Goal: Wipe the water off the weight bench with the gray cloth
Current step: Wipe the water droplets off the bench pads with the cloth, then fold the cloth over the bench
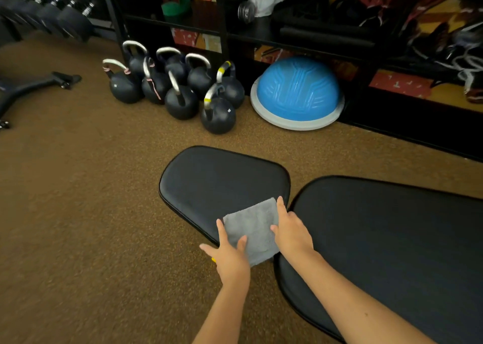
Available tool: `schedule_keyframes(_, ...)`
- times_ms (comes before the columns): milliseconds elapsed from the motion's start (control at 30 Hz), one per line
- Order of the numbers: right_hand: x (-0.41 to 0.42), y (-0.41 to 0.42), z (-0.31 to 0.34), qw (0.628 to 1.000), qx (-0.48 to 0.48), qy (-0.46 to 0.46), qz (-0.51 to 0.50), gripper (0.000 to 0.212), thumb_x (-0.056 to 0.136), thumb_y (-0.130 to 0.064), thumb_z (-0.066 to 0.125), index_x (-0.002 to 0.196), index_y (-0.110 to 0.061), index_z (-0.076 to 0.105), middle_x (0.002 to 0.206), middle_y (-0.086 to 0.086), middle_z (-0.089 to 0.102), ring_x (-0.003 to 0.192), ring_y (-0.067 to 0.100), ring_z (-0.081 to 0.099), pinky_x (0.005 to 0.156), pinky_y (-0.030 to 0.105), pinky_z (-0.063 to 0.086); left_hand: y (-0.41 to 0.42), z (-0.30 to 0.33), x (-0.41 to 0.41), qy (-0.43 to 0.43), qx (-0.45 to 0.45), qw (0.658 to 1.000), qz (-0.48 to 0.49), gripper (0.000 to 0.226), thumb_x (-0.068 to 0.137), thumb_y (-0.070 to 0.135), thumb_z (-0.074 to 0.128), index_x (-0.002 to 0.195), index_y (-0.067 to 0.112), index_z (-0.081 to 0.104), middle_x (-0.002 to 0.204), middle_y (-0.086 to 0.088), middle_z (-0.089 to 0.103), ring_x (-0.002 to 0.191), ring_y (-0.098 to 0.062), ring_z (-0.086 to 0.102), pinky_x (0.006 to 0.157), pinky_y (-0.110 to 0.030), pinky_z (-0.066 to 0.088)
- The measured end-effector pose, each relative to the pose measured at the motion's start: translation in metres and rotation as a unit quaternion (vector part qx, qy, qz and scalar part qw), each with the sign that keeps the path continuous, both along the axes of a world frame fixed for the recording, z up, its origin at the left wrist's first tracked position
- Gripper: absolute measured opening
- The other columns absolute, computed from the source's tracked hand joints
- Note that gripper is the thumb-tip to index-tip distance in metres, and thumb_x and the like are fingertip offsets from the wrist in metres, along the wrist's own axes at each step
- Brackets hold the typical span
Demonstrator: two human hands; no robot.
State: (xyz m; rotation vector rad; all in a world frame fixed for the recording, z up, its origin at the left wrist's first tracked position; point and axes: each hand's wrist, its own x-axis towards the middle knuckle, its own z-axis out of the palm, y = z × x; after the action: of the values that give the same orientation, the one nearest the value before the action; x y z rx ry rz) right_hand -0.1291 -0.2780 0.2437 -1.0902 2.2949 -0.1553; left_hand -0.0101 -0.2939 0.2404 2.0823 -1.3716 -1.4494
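Seat pad [209, 179] of the bench: black, rounded, edges free on the far, left and near-left sides, brown floor [78, 213] open beyond them. Narrow gap on the right between seat pad and back pad [392, 239], the latter running off the right and bottom edges of the view. Far and left parts of the seat surface bare. Kettlebells [180, 87] and blue dome [298, 90] well apart from the bench, against black shelves [261, 38] at the back; dumbbell rack [47, 11] at far left.

Cloth [254, 230]: gray, soft-napped, folded to a rough rectangle, lying flat on the near right corner of the seat pad, its near edge overhanging the pad's rim toward the gap. No water distinguishable on the dark upholstery.

Left hand [230, 255]: fingers straight and spread moderately wide; index along the cloth's left edge, thumb resting on the cloth's near part, remaining fingers splayed leftward past the pad's rim. Pressing rather than gripping.

Right hand [290, 231]: fingers extended and fairly close together, lying along the cloth's right edge with tips at its far right corner; thumb laid on the cloth's surface. Whether any fingertip curls under the edge cannot be told.
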Motion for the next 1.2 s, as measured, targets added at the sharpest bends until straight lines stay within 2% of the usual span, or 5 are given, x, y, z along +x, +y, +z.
schedule_keyframes(267, 0.016, 0.023, 0.009, 0.99, 0.062, -0.074, -0.099, 0.083, 0.095, -0.02, 0.051, 0.15, -0.019, -0.011, 0.122, 0.01, 0.055, 0.108, 0.023, 0.058, 0.089, 0.035, 0.049, 0.003, 0.013, 0.004, -0.009, 0.024, 1.0, -0.003, 0.074, 0.094, 0.009, 0.052, 0.149, 0.031, 0.009, 0.138, -0.02, 0.029, 0.066, -0.013, 0.044, 0.08, -0.033, 0.041)
schedule_keyframes(500, 0.02, 0.032, 0.033, 0.967, -0.003, -0.164, -0.194, 0.037, 0.087, -0.016, 0.065, 0.122, -0.013, 0.053, 0.12, 0.007, 0.06, 0.105, 0.02, 0.057, 0.081, 0.023, 0.043, -0.007, 0.03, 0.02, -0.035, 0.025, 0.995, -0.094, 0.069, 0.095, 0.008, 0.048, 0.151, 0.022, 0.01, 0.137, -0.015, 0.047, 0.12, -0.032, 0.05, 0.096, -0.041, 0.043)
schedule_keyframes(733, 0.026, 0.044, 0.065, 0.94, -0.12, -0.183, -0.264, 0.037, 0.088, -0.01, 0.063, 0.123, -0.016, 0.051, 0.115, 0.006, 0.06, 0.104, 0.019, 0.056, 0.074, 0.02, 0.035, -0.016, 0.049, 0.019, -0.008, -0.073, 0.979, -0.191, 0.061, 0.095, 0.011, 0.049, 0.147, 0.031, 0.024, 0.115, -0.016, 0.06, 0.096, -0.032, 0.061, 0.082, -0.039, 0.051)
schedule_keyframes(967, 0.019, 0.087, 0.086, 0.925, -0.191, -0.175, -0.277, 0.041, 0.089, -0.004, 0.059, 0.125, -0.019, 0.051, 0.099, -0.001, 0.054, 0.089, 0.012, 0.052, 0.058, 0.013, 0.037, 0.02, 0.073, 0.009, 0.019, -0.178, 0.948, -0.265, 0.042, 0.095, 0.006, 0.048, 0.137, 0.011, 0.047, 0.103, -0.002, 0.048, 0.085, -0.016, 0.052, 0.075, -0.023, 0.037)
schedule_keyframes(1200, 0.008, 0.154, 0.106, 0.922, -0.225, -0.157, -0.273, 0.048, 0.087, -0.003, 0.06, 0.129, -0.024, 0.047, 0.091, -0.004, 0.051, 0.09, 0.014, 0.053, 0.076, 0.025, 0.042, 0.091, 0.087, 0.001, 0.052, -0.23, 0.936, -0.262, 0.042, 0.094, 0.008, 0.052, 0.135, 0.012, 0.049, 0.108, 0.003, 0.05, 0.092, -0.016, 0.056, 0.077, -0.024, 0.043)
